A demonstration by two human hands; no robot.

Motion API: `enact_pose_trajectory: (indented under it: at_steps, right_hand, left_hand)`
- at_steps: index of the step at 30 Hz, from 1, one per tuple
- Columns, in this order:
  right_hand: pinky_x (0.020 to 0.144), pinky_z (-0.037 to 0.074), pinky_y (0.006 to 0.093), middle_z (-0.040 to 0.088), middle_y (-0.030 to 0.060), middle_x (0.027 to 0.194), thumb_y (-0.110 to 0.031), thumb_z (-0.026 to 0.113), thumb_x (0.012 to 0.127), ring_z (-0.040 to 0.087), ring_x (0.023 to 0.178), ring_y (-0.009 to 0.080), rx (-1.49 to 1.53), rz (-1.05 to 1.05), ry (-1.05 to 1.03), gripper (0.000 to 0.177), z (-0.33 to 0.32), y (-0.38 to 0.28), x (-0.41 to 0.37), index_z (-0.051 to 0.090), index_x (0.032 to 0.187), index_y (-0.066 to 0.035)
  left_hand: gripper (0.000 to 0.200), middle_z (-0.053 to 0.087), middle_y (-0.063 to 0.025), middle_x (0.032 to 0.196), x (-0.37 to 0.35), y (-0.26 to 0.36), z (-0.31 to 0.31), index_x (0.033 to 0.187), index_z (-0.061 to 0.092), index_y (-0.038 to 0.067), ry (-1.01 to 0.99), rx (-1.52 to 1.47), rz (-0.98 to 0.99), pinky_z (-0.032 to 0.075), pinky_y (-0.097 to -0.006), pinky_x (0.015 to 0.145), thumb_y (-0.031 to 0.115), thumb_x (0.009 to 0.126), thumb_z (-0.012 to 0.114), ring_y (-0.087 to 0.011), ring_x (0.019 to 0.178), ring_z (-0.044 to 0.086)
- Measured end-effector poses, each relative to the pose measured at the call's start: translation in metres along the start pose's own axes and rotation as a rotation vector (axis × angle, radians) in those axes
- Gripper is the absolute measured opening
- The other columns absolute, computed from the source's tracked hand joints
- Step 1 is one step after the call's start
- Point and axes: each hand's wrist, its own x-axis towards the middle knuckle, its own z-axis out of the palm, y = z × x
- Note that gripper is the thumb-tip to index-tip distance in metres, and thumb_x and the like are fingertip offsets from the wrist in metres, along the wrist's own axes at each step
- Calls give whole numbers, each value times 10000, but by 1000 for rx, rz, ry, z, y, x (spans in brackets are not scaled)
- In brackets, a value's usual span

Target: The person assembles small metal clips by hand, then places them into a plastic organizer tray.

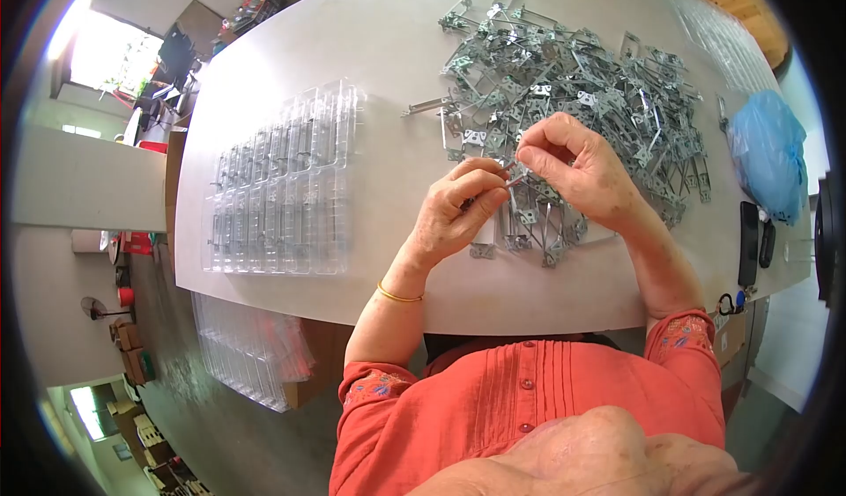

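Observation:
My left hand [460, 209] and my right hand [577, 166] meet over the near edge of a large pile of metal brackets [577, 77]. The left fingers are closed in a pinch around a small metal piece, mostly hidden by the fingers. Thumb and forefinger of the right hand pinch together at the same spot, at the far end of that piece; what exactly they grip is too small to make out. To the left lies a clear plastic tray [279, 223] with rows of slots, many holding thin metal parts.
A blue plastic bag [768, 154] sits at the table's right edge, with a black phone [748, 244] nearer me. Stacked clear trays [718, 38] lie at the far right. More clear trays [238, 351] stand below the table's left front edge, by a cardboard box [319, 364].

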Motion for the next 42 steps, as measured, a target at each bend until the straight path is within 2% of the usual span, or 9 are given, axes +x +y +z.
enact_pose_trajectory:
  at_steps: [2,5,8,9,13,22,28,37,42]
  right_hand:
    - [617,416,217,562,-70,753,-177,685,1029,488,682,25,1,-61,91,103,4,-3,0,695,1014,-75]
    - [592,434,196,602,-47,771,-186,671,1045,524,658,28,195,0,146,101,-4,-5,4,684,1049,-87]
    - [548,448,184,616,-33,785,-191,647,1062,557,629,21,258,202,63,111,-15,-25,5,670,1093,-87]
    - [542,460,189,620,-29,789,-187,639,1065,563,621,21,262,212,42,115,-13,-24,4,667,1104,-82]
    - [541,501,206,637,-19,806,-171,610,1076,596,621,27,285,283,-65,133,-3,-17,2,661,1132,-62]
    - [574,527,219,655,-9,777,-128,590,1074,633,653,44,210,338,-112,132,1,-16,2,662,1135,-36]
    - [576,523,231,661,5,773,-104,572,1065,646,658,57,177,343,-127,144,-1,-20,2,648,1155,-22]
    - [623,546,242,663,30,837,-88,500,1066,668,697,78,195,389,-181,217,-5,-23,1,603,1233,6]
    - [649,567,250,663,36,881,-92,494,1069,675,708,83,239,399,-198,233,-6,-21,1,602,1247,12]
  left_hand:
    - [67,709,-99,1115,-1,3,1,973,707,-21,-72,-3,-4,522,-303,818,35,990,676,-165,954,659]
    - [121,714,-105,1112,-4,-1,7,976,708,-23,-26,-212,-22,506,-278,755,84,1013,666,-138,846,628]
    - [195,712,-117,1093,-7,2,-3,1048,696,-17,75,-578,-275,446,-237,640,170,1051,642,-94,732,547]
    - [276,709,-136,1074,-6,-2,-3,1128,668,-11,99,-620,-247,360,-200,565,251,1083,597,-67,676,473]
    - [306,698,-167,1084,-6,-5,-4,1167,657,-19,204,-766,-260,346,-195,548,264,1097,564,-89,681,491]
    - [312,691,-130,1007,-6,-12,-6,1189,652,-29,104,-687,-167,355,-203,565,258,1097,570,-79,664,463]
    - [284,679,-86,944,-6,-8,-4,1182,657,-39,156,-599,-194,359,-207,581,219,1094,579,-59,659,443]
    - [194,680,-154,1212,-6,-8,-6,1004,693,-24,136,-460,-152,402,-205,598,140,1066,611,-57,705,491]
    - [196,687,-127,1198,-6,-8,-6,993,714,-16,77,-384,-125,448,-229,708,158,1051,644,-71,802,529]
